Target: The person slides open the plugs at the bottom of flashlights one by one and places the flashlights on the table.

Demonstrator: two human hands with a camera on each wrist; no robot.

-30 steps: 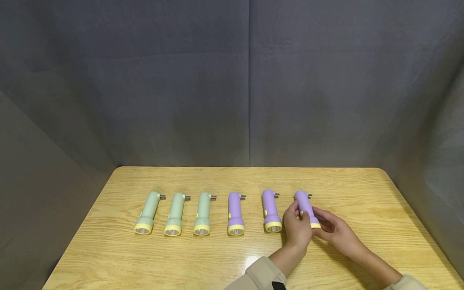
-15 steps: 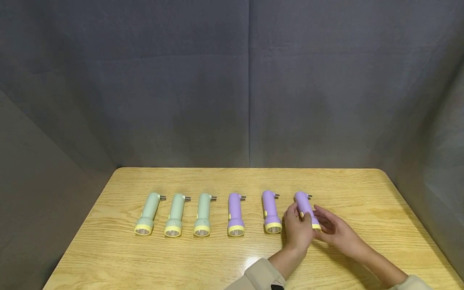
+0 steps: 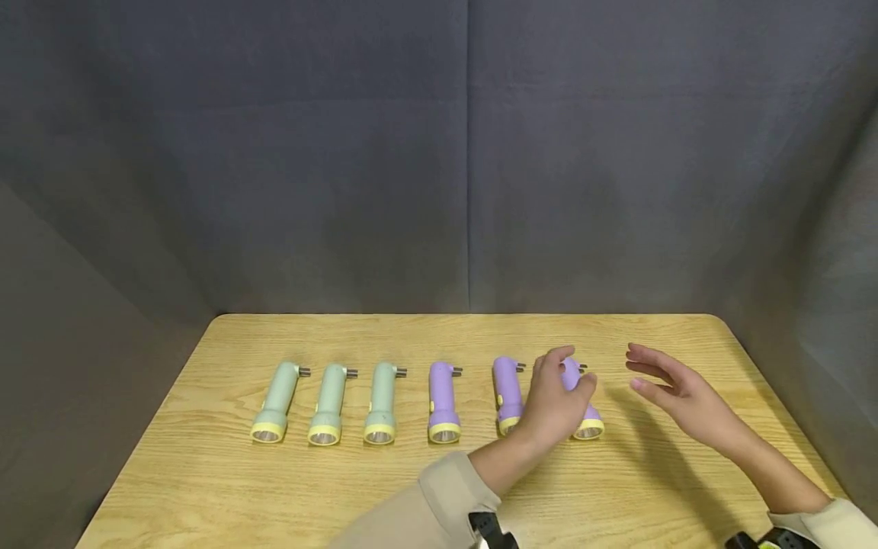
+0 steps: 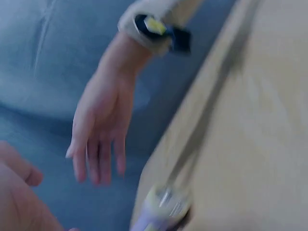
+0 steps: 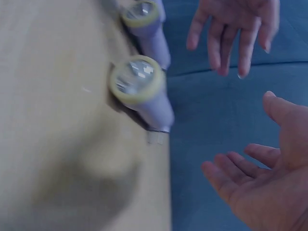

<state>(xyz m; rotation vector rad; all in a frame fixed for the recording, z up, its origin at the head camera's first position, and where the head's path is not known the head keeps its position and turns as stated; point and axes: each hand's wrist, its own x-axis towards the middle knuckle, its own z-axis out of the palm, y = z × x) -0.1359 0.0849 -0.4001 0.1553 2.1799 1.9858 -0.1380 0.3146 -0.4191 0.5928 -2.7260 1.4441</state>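
Observation:
Raised above the table, my left hand hides parts of the two rightmost purple flashlights. Its fingers are loosely bent and hold nothing. Farther right, my right hand hovers in the air with relaxed fingers, nothing in it. The rightmost purple flashlight lies on the wood between the hands, yellow-rimmed lens toward me and plug prongs at its far end. In the right wrist view this flashlight lies apart from both hands. A second purple flashlight and a third purple flashlight lie to its left.
Three green flashlights, the left one, the middle one and the right one, continue the row leftward. They rest on a wooden table. Dark grey fabric encloses its back and sides.
Both hands have let go of the rightmost purple flashlight and lifted off it. The right hand moved away to the right; the left rose slightly. The flashlights stay in their row.

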